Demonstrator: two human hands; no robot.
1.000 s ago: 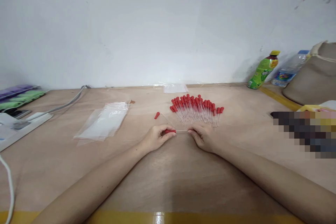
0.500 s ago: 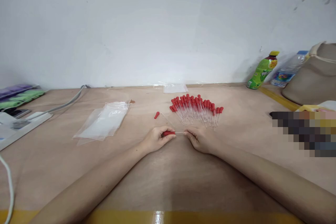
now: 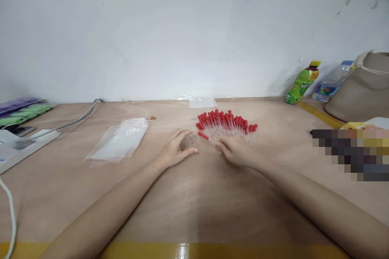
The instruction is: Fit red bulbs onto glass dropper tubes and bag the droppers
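Note:
In the middle of the table my left hand (image 3: pixel 176 149) is open, its thumb and fingers apart with nothing gripped between them. A thin clear tube lies near its fingertips, hard to make out. My right hand (image 3: pixel 232 149) is closed in a pinch on a dropper (image 3: pixel 203 135), whose red bulb points to the left and away from me. This hand is at the front of a fanned pile of droppers (image 3: pixel 226 121) with red bulbs and clear tubes, and covers part of it. The loose red bulb seen earlier is hidden, probably behind my left hand.
Clear plastic bags (image 3: pixel 121 139) lie to the left, and a small one (image 3: pixel 202 102) near the wall. A power strip (image 3: pixel 33 141) with a grey cable is at far left. At right stand a green bottle (image 3: pixel 302 83), a water bottle (image 3: pixel 331 83) and a beige bag (image 3: pixel 358 89).
My left hand has let go of the red bulb and opened, shifting slightly left. My right hand has carried the dropper forward to the pile, turning its bulb away from me.

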